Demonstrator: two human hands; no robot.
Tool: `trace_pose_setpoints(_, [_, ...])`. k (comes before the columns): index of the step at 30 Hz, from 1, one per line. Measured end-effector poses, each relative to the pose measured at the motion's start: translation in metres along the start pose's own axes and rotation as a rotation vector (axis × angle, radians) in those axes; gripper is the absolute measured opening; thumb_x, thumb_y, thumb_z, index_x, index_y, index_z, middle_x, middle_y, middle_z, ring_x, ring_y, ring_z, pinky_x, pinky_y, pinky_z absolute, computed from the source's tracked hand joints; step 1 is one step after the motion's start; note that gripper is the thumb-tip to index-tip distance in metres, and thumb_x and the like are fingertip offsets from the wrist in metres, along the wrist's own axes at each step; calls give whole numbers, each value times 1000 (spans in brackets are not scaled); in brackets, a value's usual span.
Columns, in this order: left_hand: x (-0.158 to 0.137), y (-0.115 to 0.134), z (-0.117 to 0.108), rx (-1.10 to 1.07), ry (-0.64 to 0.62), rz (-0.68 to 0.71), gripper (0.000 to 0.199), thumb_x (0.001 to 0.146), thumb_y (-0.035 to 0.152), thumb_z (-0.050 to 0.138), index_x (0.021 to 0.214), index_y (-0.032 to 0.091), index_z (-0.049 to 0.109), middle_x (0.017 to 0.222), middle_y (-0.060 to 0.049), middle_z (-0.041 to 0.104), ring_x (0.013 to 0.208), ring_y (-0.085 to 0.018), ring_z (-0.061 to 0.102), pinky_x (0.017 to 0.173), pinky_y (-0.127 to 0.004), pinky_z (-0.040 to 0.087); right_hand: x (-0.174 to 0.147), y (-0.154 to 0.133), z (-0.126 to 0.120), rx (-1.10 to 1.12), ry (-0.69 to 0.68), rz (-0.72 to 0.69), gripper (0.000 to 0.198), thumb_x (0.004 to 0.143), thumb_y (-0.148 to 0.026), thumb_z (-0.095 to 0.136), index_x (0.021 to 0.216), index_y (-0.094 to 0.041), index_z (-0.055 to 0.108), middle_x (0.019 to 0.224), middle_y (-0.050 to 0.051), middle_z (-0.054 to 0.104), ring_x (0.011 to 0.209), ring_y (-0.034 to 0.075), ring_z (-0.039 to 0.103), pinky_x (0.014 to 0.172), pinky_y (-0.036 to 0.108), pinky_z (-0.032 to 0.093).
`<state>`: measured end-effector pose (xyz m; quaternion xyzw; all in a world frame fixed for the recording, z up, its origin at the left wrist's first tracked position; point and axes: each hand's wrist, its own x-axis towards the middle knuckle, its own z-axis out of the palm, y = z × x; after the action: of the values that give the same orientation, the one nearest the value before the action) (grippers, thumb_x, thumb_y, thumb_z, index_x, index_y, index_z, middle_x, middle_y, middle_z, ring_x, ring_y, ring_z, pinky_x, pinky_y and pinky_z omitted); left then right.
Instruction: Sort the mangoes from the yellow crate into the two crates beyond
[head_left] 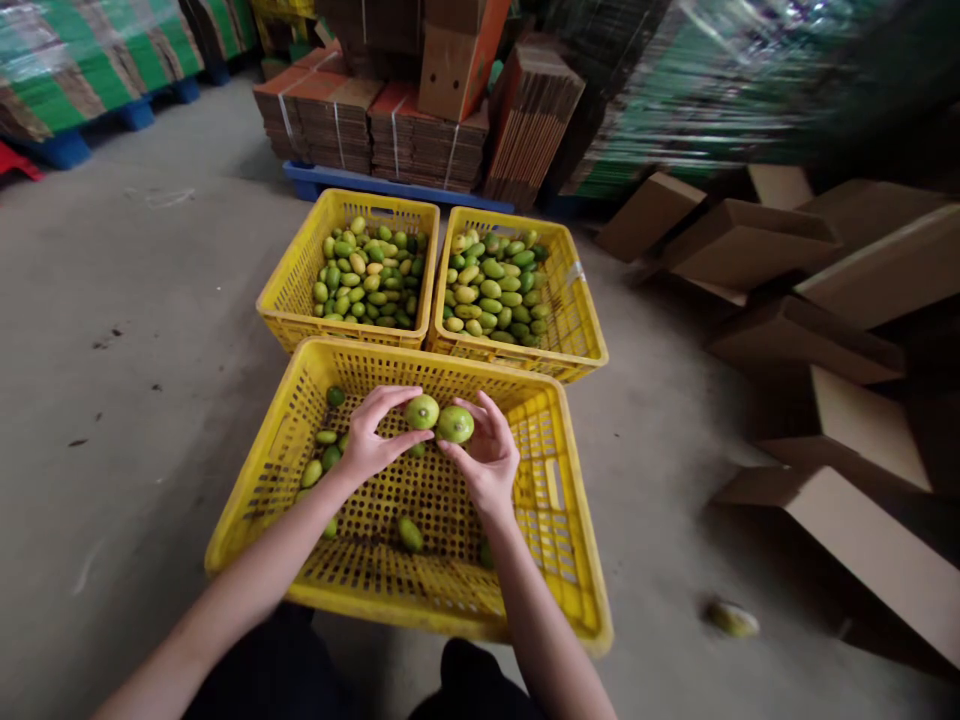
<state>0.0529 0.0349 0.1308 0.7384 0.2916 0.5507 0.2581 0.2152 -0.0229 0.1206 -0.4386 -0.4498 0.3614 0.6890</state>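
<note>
My left hand (379, 430) holds a small green mango (421, 412) between thumb and fingers, its round end facing me. My right hand (487, 450) grips a second green mango (455, 424), close beside the first. Both are held up over the near yellow crate (559, 480). Inside that crate, several green mangoes lie along the left side, one (409, 534) rests on the floor near the front, and another is partly hidden behind my right wrist.
Beyond stand two yellow crates, left (289, 275) and right (585, 310), holding many green and yellowish mangoes. Flattened cartons (330, 120) are stacked on a blue pallet (397, 185) behind. Open cardboard boxes (862, 540) lie at right. A single fruit (731, 618) lies on the floor.
</note>
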Motion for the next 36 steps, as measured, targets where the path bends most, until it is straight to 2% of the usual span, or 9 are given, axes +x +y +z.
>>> trace_pose_setpoints(6, [-1,-3,1,-157,-31,-145,45,68,31,84,109,21,70,108,-10,72,102,-24,66,92,-39,53,0,-2,-3,-124,-29,-62,43,73,-25,80,114,-27,66,118,7,69,112,25,63,102,45,48])
trace_pose_setpoints(9, [2,-5,3,-417,-71,-480,53,62,46,86,103,18,71,99,-9,72,90,-21,67,80,-32,54,1,-6,-5,-85,-72,31,45,70,-32,83,110,-27,65,106,5,71,99,24,67,91,41,54])
trace_pose_setpoints(12, [5,-10,5,-661,-136,-900,63,57,68,78,86,12,71,73,-5,67,64,-14,62,60,-25,51,3,-7,-6,-27,-107,222,43,70,-47,81,102,-24,65,86,2,72,73,19,67,68,35,57])
trace_pose_setpoints(16, [6,-14,9,-789,-181,-1126,63,52,72,78,68,13,65,59,0,60,52,-10,55,51,-21,47,6,-1,-4,32,-91,376,43,72,-62,74,83,-22,62,58,-3,63,45,14,55,46,29,48])
trace_pose_setpoints(20, [5,-18,11,-835,-198,-1107,61,55,67,81,79,12,69,67,-3,66,61,-13,62,58,-23,51,8,5,-2,93,-46,444,46,72,-66,72,74,-22,58,53,-4,57,44,14,53,44,27,42])
trace_pose_setpoints(23, [5,-22,9,-907,-172,-1007,59,51,53,89,93,15,72,80,-4,70,75,-16,66,69,-25,53,8,5,0,138,-23,429,43,70,-59,77,87,-23,61,65,-4,62,51,12,54,51,27,45])
trace_pose_setpoints(25, [5,-25,7,-947,-152,-937,60,47,42,93,98,18,73,86,-3,71,80,-14,66,74,-25,53,7,4,2,136,-24,366,45,65,-47,84,96,-25,60,79,-2,66,64,14,59,63,29,51])
trace_pose_setpoints(29, [5,-27,2,-908,-191,-861,56,46,26,94,99,22,76,92,-3,71,81,-14,65,78,-27,54,7,3,4,97,-10,153,48,59,-24,88,93,-26,54,100,1,67,98,20,63,90,35,51])
trace_pose_setpoints(36, [5,-27,4,-743,-242,-687,49,46,17,92,92,23,78,104,-3,65,103,-17,62,94,-30,50,3,8,-1,-153,-13,-14,38,69,-20,80,100,-25,58,108,5,64,108,22,59,97,39,47])
